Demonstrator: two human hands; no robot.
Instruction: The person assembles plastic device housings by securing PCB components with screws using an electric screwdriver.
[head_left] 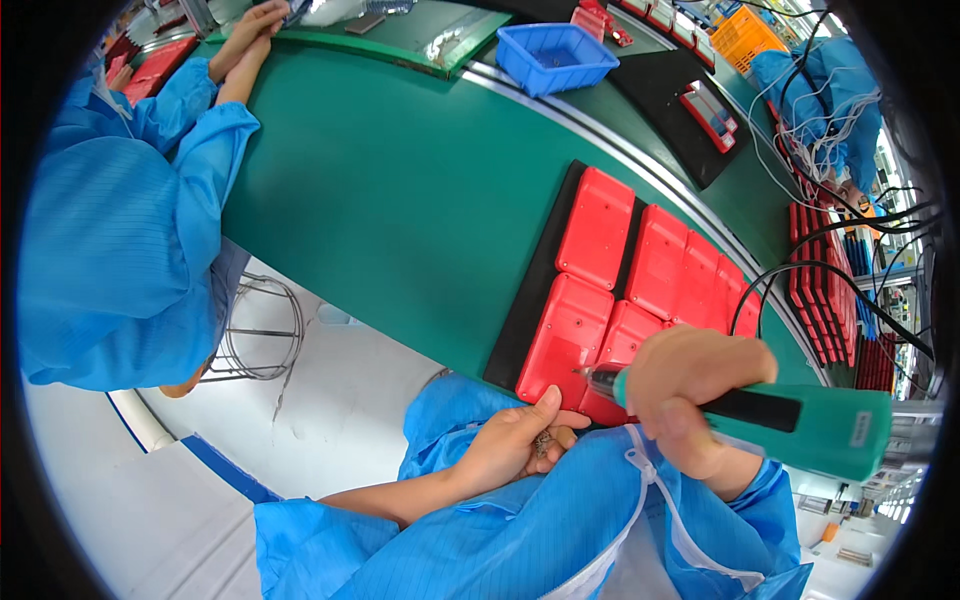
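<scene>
My right hand (690,395) is shut on a green and black electric screwdriver (800,425), whose metal tip points left over the nearest red plastic case (565,335). My left hand (520,440) lies palm up just below that case, cupping several small screws, its thumb touching the case's lower edge. Several red cases (655,260) lie in rows on a black mat (525,310) on the green conveyor belt (400,190).
A co-worker in a blue coat (110,250) sits at the left, a hand (250,30) reaching to the belt's far side. A blue bin (555,55), an orange crate (745,35), more red cases (825,280), black cables (850,250) and a wire stool (262,330) surround the belt.
</scene>
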